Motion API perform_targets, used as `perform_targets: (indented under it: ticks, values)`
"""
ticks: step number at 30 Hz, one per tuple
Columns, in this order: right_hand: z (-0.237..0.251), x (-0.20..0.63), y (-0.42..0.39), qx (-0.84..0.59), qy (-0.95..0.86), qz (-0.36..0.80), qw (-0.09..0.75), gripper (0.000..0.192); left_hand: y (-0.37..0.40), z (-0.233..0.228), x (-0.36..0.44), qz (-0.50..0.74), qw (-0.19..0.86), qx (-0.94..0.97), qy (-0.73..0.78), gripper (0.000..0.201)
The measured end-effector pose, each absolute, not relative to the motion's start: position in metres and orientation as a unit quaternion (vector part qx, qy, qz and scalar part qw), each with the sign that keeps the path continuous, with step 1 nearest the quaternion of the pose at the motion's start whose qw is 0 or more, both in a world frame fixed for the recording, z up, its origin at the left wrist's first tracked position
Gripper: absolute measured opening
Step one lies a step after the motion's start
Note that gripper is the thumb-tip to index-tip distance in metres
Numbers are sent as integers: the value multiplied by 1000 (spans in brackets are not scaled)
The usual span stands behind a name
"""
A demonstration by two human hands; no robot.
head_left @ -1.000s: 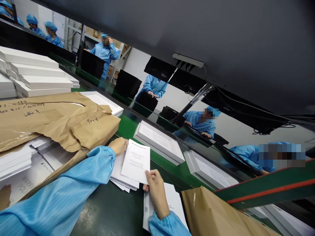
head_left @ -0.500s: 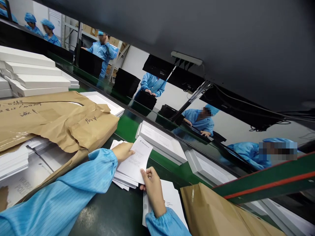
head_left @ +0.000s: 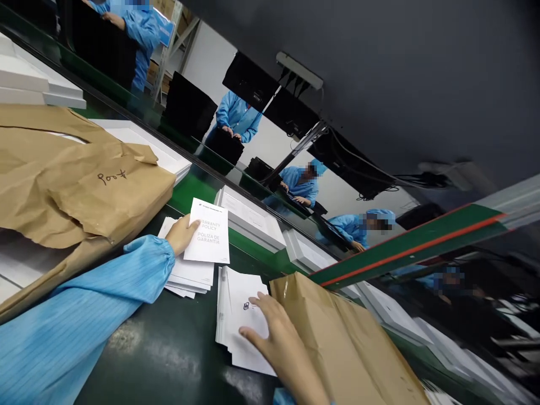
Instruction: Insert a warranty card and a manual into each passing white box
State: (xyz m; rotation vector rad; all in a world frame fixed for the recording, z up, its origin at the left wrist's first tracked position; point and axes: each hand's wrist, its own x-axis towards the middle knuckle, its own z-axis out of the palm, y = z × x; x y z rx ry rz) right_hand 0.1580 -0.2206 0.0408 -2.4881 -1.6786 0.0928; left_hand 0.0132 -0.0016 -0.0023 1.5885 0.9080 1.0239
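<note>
My left hand (head_left: 182, 233) pinches the left edge of a white warranty booklet (head_left: 207, 232), printed "Warranty Policy", and holds it over a loose stack of white booklets (head_left: 190, 274). To the right, my right hand (head_left: 274, 326) has its fingers spread and holds nothing. It hovers over, or just touches, a second stack of white booklets (head_left: 236, 315) with a small black logo on top; contact I cannot make out. Both stacks lie on the dark green table (head_left: 169, 349).
A torn brown paper package (head_left: 84, 185) lies at left, a second brown paper package (head_left: 337, 326) at right. White boxes (head_left: 253, 219) line the green conveyor behind. A green beam with a red stripe (head_left: 413, 247) slants in from the right. Co-workers in blue (head_left: 238, 115) stand beyond.
My right hand has let go of the booklet and moved right and down to the second stack, fingers spreading. My left hand keeps the booklet, now turned more upright. The view has shifted right.
</note>
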Motion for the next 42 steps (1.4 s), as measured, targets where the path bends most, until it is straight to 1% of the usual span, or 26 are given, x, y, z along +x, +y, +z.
perform_targets:
  ticks: [3,5,7,10,12,15,19,20,25,36,42]
  values:
    - [20,146,-235,-848,-530,17,8,48,-2,-3,14,414,499,659,380,37]
    - [14,142,-238,-853,-521,28,-7,52,-3,-3,14,410,502,661,378,37]
    - [14,142,-241,-848,-527,52,-4,57,-3,-3,13,411,502,662,375,38]
    - [18,150,-249,-841,-536,73,24,62,-4,-1,12,408,500,665,377,38]
    - [17,154,-256,-855,-514,63,37,58,-5,0,12,403,498,668,378,38]
    - [10,155,-263,-879,-472,56,31,49,-4,-1,13,398,496,673,377,38]
    - [3,147,-261,-884,-463,38,46,44,-2,-4,14,395,486,683,377,40]
    - [3,145,-259,-888,-457,28,50,46,-2,-5,14,394,483,684,378,40]
    - [9,140,-252,-909,-415,-11,37,65,-3,-4,14,391,483,687,378,39]
    - [26,145,-243,-918,-395,41,14,67,-2,-6,14,394,478,692,372,40]
    - [22,140,-247,-939,-344,4,14,66,-2,-6,14,389,483,692,369,40]
